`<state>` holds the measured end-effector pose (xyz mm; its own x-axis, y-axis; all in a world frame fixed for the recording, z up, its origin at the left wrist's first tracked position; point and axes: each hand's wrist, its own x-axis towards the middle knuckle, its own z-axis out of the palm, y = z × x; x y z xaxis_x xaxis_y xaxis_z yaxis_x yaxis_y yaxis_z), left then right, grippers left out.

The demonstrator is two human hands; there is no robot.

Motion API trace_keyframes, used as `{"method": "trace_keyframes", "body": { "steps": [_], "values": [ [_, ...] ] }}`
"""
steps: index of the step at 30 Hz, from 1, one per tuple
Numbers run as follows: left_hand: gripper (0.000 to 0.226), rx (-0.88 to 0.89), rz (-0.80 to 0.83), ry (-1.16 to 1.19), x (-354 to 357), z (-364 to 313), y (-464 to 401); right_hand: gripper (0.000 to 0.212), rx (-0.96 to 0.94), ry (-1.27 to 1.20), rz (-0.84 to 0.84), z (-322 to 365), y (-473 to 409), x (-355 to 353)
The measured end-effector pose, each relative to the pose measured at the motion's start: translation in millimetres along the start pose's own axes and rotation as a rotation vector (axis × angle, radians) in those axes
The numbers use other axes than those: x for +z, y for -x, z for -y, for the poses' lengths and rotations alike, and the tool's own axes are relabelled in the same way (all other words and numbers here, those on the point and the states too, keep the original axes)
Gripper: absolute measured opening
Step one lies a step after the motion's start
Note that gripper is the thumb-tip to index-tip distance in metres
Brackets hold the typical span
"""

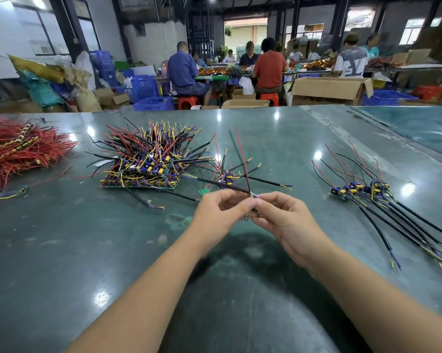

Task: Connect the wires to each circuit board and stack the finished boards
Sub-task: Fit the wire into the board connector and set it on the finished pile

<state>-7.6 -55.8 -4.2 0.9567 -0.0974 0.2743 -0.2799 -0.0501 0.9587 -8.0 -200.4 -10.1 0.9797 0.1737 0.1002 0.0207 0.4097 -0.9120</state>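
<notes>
Our left hand [221, 208] and right hand [278, 215] meet, pinching a small board [254, 203] with its wires [241, 159], just near the heaped boards [143, 164] on the counter [113, 238]. We judge wiring underway; next, stacking.

Single view only, so there is no overlap with a second camera. The head camera is sitting above the near edge of the table [62, 250], looking forward and down across it. Wide-angle lens is bending the far table edge and stretching both forearms, which are entering from the bottom corners. The left hand [214, 210] and right hand [283, 217] are meeting close to frame centre, quite near the lens. The view is taking in the board pile [143, 164] left of centre, the red wires [18, 146] at far left, and the finished boards [367, 189] at right. The upper third is showing the workshop beyond the table, with seated workers [269, 70] far off.
</notes>
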Motion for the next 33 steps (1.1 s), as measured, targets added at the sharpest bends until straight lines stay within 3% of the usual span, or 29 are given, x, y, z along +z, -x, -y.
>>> {"method": "trace_keyframes", "body": {
  "steps": [2,6,9,12,16,19,21,24,29,33],
  "values": [
    [0.009,-0.024,-0.02,0.017,0,3,-1,0.003,-0.036,0.143,-0.009,-2,1,1],
    [0.021,-0.015,-0.034,-0.075,-6,9,-2,0.013,-0.224,0.632,-0.115,-4,0,-2],
    [0.026,0.067,-0.003,-0.231,-9,10,-2,0.015,-0.263,0.734,-0.136,-6,-1,-3],
    [0.027,0.068,-0.002,-0.269,-9,11,-4,0.014,-0.207,0.651,-0.09,-6,0,-3],
    [0.022,-0.056,-0.107,-0.023,-5,11,-6,0.013,-0.17,0.526,-0.048,-4,0,-1],
    [0.023,-0.103,-0.163,0.024,-6,12,-7,0.01,-0.157,0.505,0.03,-3,1,0],
    [0.024,-0.102,-0.166,0.02,-5,12,-6,0.029,-0.141,0.548,0.073,-4,3,2],
    [0.024,-0.081,-0.186,0.015,-2,13,-6,0.04,-0.169,0.556,0.028,-4,5,4],
    [0.02,-0.069,-0.279,0.189,1,9,-7,0.025,-0.193,0.416,-0.113,-3,-4,3],
    [0.018,-0.095,-0.316,0.332,-2,6,-8,0.028,-0.114,0.226,-0.043,-1,-3,4]
  ]
}}
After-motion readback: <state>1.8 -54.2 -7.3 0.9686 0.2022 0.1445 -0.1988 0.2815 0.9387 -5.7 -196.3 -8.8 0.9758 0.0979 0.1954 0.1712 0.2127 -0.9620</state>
